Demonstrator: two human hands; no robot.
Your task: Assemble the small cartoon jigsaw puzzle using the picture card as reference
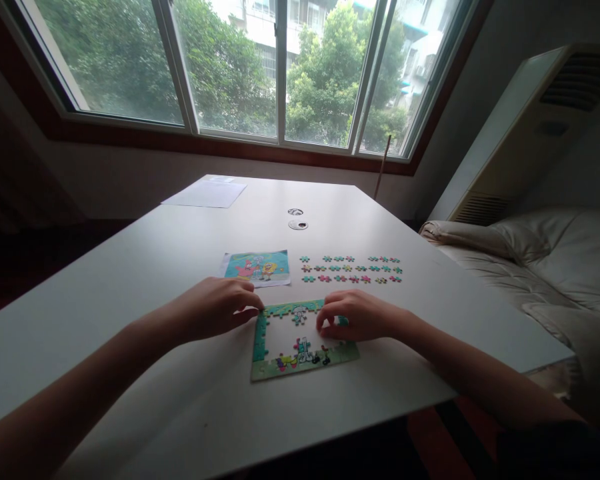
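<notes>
A partly assembled jigsaw puzzle (307,363) lies on the white table, its border joined around a pale middle. A section with a pale cartoon face (299,315) juts down from its top edge. My left hand (225,303) is at the puzzle's upper left corner, index finger and thumb close together on it. Over the puzzle's right side, my right hand (355,315) has its fingers curled inward; whatever is between the fingertips is hidden. Loose puzzle pieces (347,269) lie in rows beyond my right hand. A cartoon reference picture (257,267) lies behind the puzzle.
Two small round items (298,225) lie farther back on the white table (180,267). Paper sheets (205,193) are at its far left corner. A pale sofa (555,267) and a tall air conditioner (510,133) stand to the right. Windows (280,80) are ahead.
</notes>
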